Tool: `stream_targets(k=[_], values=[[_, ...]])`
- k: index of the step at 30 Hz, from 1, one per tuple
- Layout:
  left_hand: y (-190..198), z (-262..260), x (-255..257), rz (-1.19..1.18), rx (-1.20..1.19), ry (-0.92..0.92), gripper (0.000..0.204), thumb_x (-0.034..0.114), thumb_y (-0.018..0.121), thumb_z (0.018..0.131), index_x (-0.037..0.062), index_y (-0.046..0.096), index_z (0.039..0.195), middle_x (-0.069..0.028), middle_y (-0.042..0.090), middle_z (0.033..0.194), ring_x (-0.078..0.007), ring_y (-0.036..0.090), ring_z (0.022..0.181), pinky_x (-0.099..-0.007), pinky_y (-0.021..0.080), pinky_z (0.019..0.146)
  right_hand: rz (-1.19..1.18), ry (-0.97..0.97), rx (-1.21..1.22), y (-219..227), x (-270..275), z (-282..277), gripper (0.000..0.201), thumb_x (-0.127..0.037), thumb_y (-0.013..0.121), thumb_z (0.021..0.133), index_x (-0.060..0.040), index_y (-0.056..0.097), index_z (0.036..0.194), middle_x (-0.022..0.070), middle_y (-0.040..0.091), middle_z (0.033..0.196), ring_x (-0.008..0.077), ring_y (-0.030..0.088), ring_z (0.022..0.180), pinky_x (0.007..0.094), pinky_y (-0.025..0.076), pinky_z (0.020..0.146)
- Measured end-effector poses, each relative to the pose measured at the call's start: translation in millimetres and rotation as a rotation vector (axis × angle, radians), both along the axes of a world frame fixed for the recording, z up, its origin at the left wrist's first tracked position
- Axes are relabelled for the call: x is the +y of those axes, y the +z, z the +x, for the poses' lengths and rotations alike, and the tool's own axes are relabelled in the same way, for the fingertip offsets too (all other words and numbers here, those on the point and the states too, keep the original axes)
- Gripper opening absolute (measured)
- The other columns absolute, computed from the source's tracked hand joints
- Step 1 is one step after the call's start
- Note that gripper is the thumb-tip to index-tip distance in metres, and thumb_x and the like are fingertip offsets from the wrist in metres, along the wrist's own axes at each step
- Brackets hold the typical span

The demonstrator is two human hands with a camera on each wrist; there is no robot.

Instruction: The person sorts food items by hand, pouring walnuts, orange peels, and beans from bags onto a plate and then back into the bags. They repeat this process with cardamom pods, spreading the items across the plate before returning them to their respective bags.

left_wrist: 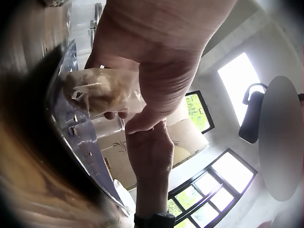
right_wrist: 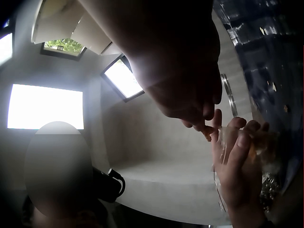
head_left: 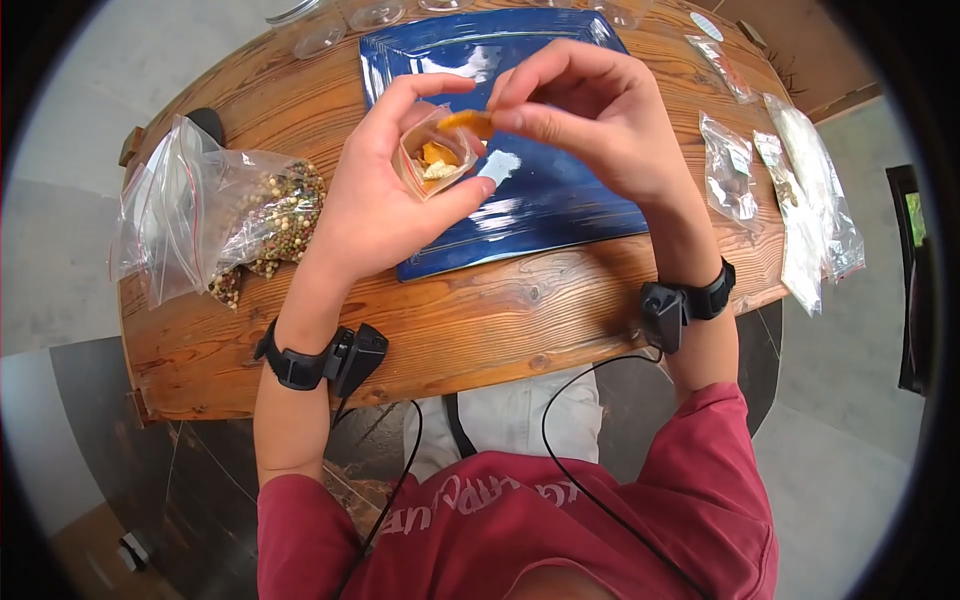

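My left hand [head_left: 365,200] grips a small clear zip bag [head_left: 408,172], its mouth open and facing up. Orange and pale pieces of dried peel [head_left: 438,157] show inside it. Between thumb and index finger, my right hand [head_left: 625,125] pinches a flat orange piece of peel [head_left: 466,122] at the bag's mouth. Both hands are above the square blue plate [head_left: 570,215]. In the left wrist view the bag [left_wrist: 107,90] bulges with its contents. A few small crumbs [right_wrist: 274,86] lie on the plate in the right wrist view.
Left of the plate lies a zip bag of mixed peppercorn-like beads [head_left: 285,215]. Clear packets [head_left: 730,170] and long flat plastic bags [head_left: 815,200] lie along the table's right side. Clear round jars [head_left: 320,35] stand at the far edge. A black cable [head_left: 548,410] hangs from the right wrist camera.
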State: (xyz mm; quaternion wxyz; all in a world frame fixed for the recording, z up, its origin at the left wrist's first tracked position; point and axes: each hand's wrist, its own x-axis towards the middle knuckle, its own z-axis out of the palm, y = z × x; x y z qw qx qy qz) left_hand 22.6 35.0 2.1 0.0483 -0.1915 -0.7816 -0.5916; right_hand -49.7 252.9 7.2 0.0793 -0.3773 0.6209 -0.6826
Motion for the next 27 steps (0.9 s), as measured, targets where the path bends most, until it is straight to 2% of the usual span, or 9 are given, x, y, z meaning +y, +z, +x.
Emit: stream_targets(k=[4, 5, 11, 14, 16, 19, 22, 25, 27], values=[[0, -1, 0, -0.043, 0.073, -0.062, 0.063, 0.002, 0.081, 0.079, 0.0071, 0.054, 0.136, -0.0046, 0.069, 0.105, -0.0132, 0.066, 0.100, -0.0300, 0.053, 0.091, 0.236, -0.049, 0.336, 12, -3, 11, 0.011, 0.004, 0.077, 0.086, -0.0002, 0.075, 0.096, 0.0090, 0.074, 0.101, 0.0145, 0.068, 0.091, 0.0259, 0.051, 0.074], [-1, -1, 1, -0.055, 0.100, -0.069, 0.063, 0.003, 0.082, 0.079, 0.0072, 0.053, 0.136, -0.0052, 0.070, 0.104, -0.0136, 0.067, 0.100, -0.0304, 0.053, 0.092, 0.210, -0.045, 0.368, 9, -5, 11, 0.014, 0.005, 0.074, 0.085, -0.0012, 0.076, 0.097, 0.0086, 0.075, 0.099, 0.0130, 0.067, 0.090, 0.0232, 0.045, 0.068], [-2, -2, -2, 0.070, -0.058, -0.092, 0.061, 0.002, 0.080, 0.081, 0.0065, 0.054, 0.135, -0.0048, 0.071, 0.102, -0.0132, 0.067, 0.099, -0.0298, 0.053, 0.091, -0.028, -0.198, 0.238, 1, -16, 10, 0.014, 0.001, 0.071, 0.089, -0.0031, 0.078, 0.101, 0.0021, 0.076, 0.093, 0.0086, 0.062, 0.079, 0.0206, 0.044, 0.069], [1, -3, -5, 0.146, -0.070, -0.050, 0.056, -0.001, 0.078, 0.084, 0.0051, 0.055, 0.135, -0.0032, 0.071, 0.098, -0.0108, 0.066, 0.096, -0.0277, 0.054, 0.087, 0.351, -0.331, 0.225, 6, -10, 12, 0.013, -0.005, 0.073, 0.090, -0.0055, 0.079, 0.101, 0.0000, 0.076, 0.092, 0.0072, 0.060, 0.074, 0.0215, 0.045, 0.066], [1, -7, -8, 0.186, -0.029, -0.003, 0.054, -0.002, 0.077, 0.085, 0.0042, 0.055, 0.134, -0.0027, 0.071, 0.096, -0.0101, 0.066, 0.095, -0.0270, 0.054, 0.086, 0.495, -0.263, 0.429, -6, -12, 7, 0.013, -0.013, 0.078, 0.087, -0.0073, 0.080, 0.099, 0.0043, 0.074, 0.087, 0.0143, 0.061, 0.069, 0.0294, 0.047, 0.060], [0, -9, -9, 0.123, 0.071, 0.065, 0.054, -0.003, 0.076, 0.085, 0.0036, 0.055, 0.134, -0.0024, 0.071, 0.094, -0.0103, 0.066, 0.096, -0.0280, 0.054, 0.087, 0.741, -0.150, 0.387, -14, -12, 11, 0.016, -0.015, 0.083, 0.082, -0.0072, 0.081, 0.095, 0.0096, 0.066, 0.080, 0.0259, 0.064, 0.071, 0.0378, 0.051, 0.066], [-2, -10, -9, 0.101, 0.089, 0.071, 0.053, -0.002, 0.077, 0.085, 0.0044, 0.055, 0.133, -0.0026, 0.070, 0.094, -0.0108, 0.066, 0.096, -0.0289, 0.054, 0.089, 0.736, -0.174, 0.452, -27, -15, 9, 0.016, -0.015, 0.083, 0.081, -0.0073, 0.080, 0.095, 0.0100, 0.065, 0.080, 0.0275, 0.065, 0.072, 0.0377, 0.051, 0.066], [-1, -9, -9, 0.033, 0.107, 0.068, 0.053, -0.001, 0.077, 0.084, 0.0055, 0.055, 0.132, -0.0032, 0.070, 0.096, -0.0117, 0.067, 0.097, -0.0295, 0.054, 0.090, 0.778, -0.165, 0.452, -20, -15, 8, 0.016, -0.015, 0.081, 0.079, -0.0079, 0.080, 0.093, 0.0130, 0.074, 0.083, 0.0295, 0.071, 0.078, 0.0397, 0.056, 0.074], [0, -7, -8, 0.004, 0.091, 0.064, 0.053, -0.001, 0.078, 0.084, 0.0064, 0.056, 0.132, -0.0036, 0.070, 0.097, -0.0121, 0.067, 0.097, -0.0296, 0.054, 0.090, 0.664, -0.198, 0.397, -13, -12, 7, 0.014, -0.014, 0.081, 0.079, -0.0081, 0.080, 0.092, 0.0112, 0.074, 0.080, 0.0264, 0.070, 0.075, 0.0374, 0.055, 0.070]])
